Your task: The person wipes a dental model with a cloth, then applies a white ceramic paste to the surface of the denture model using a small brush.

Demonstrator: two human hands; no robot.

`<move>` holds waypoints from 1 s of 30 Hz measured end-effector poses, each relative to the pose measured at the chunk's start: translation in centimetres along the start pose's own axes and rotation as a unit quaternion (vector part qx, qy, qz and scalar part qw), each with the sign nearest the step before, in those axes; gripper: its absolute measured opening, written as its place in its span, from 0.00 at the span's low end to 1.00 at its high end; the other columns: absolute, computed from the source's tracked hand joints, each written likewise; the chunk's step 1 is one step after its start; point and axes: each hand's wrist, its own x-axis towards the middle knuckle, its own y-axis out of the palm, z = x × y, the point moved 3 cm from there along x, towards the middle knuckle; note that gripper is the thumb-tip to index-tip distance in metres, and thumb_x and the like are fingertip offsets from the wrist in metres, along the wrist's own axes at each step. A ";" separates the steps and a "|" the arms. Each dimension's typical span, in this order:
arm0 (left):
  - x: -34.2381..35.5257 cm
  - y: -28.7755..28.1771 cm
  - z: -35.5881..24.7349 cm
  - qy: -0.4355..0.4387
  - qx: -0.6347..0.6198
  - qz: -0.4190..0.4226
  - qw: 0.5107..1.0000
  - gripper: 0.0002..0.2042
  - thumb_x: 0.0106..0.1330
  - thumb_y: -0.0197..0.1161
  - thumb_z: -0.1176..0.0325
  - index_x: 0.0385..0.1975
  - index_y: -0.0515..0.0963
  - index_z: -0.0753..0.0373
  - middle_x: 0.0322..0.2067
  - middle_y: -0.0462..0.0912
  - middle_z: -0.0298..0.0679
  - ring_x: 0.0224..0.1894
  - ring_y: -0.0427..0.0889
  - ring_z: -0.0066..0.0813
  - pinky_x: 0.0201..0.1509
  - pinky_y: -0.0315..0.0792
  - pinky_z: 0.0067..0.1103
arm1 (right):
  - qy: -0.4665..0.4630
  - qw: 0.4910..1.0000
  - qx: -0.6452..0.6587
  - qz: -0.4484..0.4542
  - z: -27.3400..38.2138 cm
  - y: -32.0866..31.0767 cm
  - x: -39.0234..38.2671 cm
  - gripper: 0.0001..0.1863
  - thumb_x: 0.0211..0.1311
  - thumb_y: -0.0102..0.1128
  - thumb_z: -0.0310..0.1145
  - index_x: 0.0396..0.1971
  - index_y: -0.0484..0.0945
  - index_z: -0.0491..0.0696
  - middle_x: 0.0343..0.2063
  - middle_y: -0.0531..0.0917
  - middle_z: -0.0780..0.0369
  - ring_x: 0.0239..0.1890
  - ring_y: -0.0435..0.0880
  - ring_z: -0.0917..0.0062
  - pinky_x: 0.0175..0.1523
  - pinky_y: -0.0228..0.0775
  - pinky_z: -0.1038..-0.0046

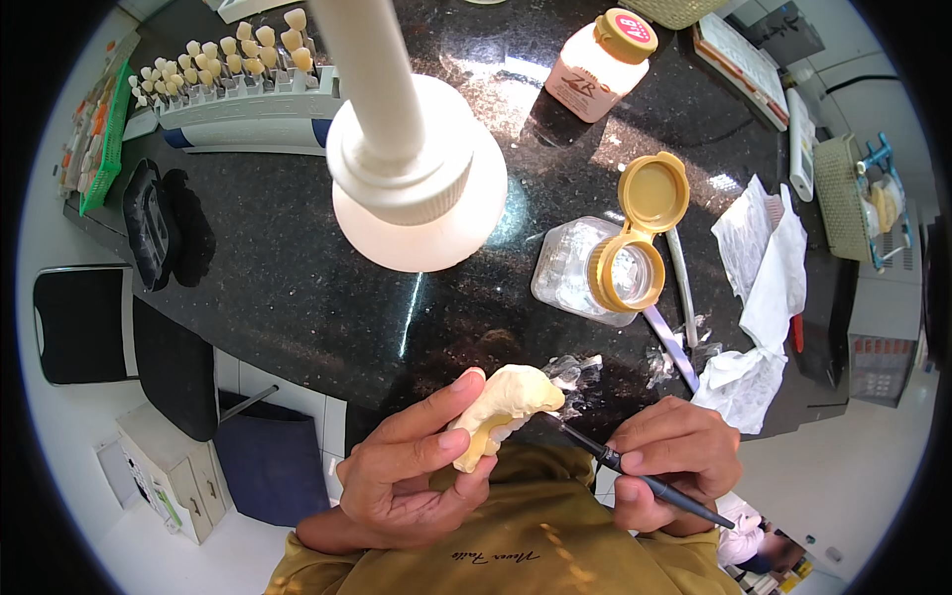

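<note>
My left hand (pixel 416 476) grips a cream-coloured plaster dental cast (pixel 511 394) between thumb and fingers, with a yellowish inner part and whitish teeth along its lower side. In my right hand (pixel 684 451) is a slim black pen-like tool (pixel 595 448), pinched between thumb and fingers. Its thin tip reaches up to the cast's right end; whether they touch I cannot tell. Both hands are in front of my body at the table's near edge. Just beyond the cast lie crumpled shiny clear scraps (pixel 578 372) on the dark counter.
A clear jar (pixel 565 266) with its gold flip lid raised stands beyond my hands, beside a purple stick (pixel 670 347) and crumpled white tissue (pixel 773 283). A white lamp base (pixel 421 233), tooth shade guide (pixel 253 109), black tray (pixel 151 223) and gold-capped bottle (pixel 600 69) stand farther off.
</note>
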 end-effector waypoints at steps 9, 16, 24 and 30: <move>-0.1 0.1 0.1 0.005 -0.025 -0.002 1.000 0.22 0.52 0.68 0.85 0.47 0.68 0.71 0.51 0.72 0.71 0.54 0.78 0.53 0.53 0.78 0.30 | -0.017 0.999 -0.018 0.039 0.1 -0.1 0.3 0.10 0.46 0.67 0.25 0.29 0.76 0.43 0.23 0.81 0.57 0.21 0.81 0.73 0.28 0.76 0.76; -0.2 0.2 0.1 -0.005 -0.047 -0.013 0.999 0.23 0.53 0.67 0.86 0.48 0.67 0.72 0.52 0.72 0.71 0.55 0.77 0.54 0.56 0.76 0.31 | -0.002 1.000 0.009 0.013 0.0 -0.3 0.1 0.11 0.41 0.70 0.22 0.29 0.80 0.42 0.25 0.83 0.57 0.23 0.83 0.73 0.28 0.77 0.78; -0.4 0.0 0.4 -0.006 -0.048 -0.019 0.999 0.23 0.52 0.67 0.86 0.48 0.68 0.72 0.51 0.73 0.70 0.55 0.77 0.53 0.56 0.75 0.32 | 0.012 0.999 0.021 -0.021 0.0 -0.1 -0.1 0.11 0.38 0.72 0.21 0.27 0.82 0.41 0.25 0.84 0.56 0.24 0.84 0.74 0.27 0.77 0.79; -0.3 0.0 0.2 -0.012 -0.048 -0.023 0.999 0.23 0.52 0.68 0.86 0.48 0.69 0.71 0.51 0.73 0.69 0.55 0.77 0.53 0.56 0.75 0.32 | 0.016 1.000 0.020 -0.009 0.2 -0.1 0.1 0.10 0.39 0.72 0.21 0.26 0.82 0.41 0.25 0.84 0.56 0.24 0.84 0.74 0.28 0.78 0.79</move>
